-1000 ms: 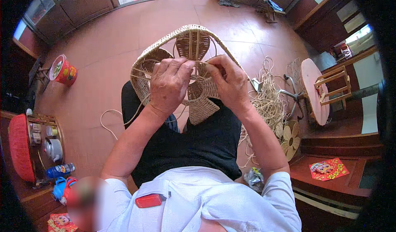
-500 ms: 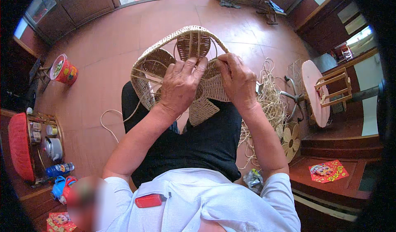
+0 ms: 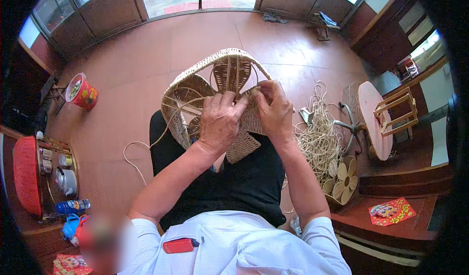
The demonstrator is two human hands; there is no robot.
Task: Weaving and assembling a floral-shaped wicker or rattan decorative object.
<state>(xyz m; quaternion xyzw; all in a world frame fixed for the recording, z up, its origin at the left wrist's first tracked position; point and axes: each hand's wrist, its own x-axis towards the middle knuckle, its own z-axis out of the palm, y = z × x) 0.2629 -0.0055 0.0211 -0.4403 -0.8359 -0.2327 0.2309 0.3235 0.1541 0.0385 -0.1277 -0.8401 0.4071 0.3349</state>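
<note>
A woven tan cord piece (image 3: 244, 145), with flower-petal panels, curved rim and thin frame bars, rests on my black-trousered lap. My left hand (image 3: 220, 121) grips its middle, fingers curled over the bars. Just to its right, my right hand (image 3: 272, 113) pinches at the edge of an upper-right petal, near the rim; what exactly lies between those fingertips is hard to make out. A loose cord (image 3: 137, 143) runs from the piece over my left thigh and down toward the floor.
Tangled cord (image 3: 317, 143) and a flower-patterned wooden piece (image 3: 346, 179) lie on my right, beside a pink round board (image 3: 369, 104) with a wooden frame (image 3: 398, 113). On my left stand a red bucket (image 3: 83, 99) and a tray table (image 3: 61, 165) holding a kettle (image 3: 66, 182).
Both hands have shifted a little rightward along the piece since the earliest frame. Most recently the view has tilted, so piece and hands appear lower.
</note>
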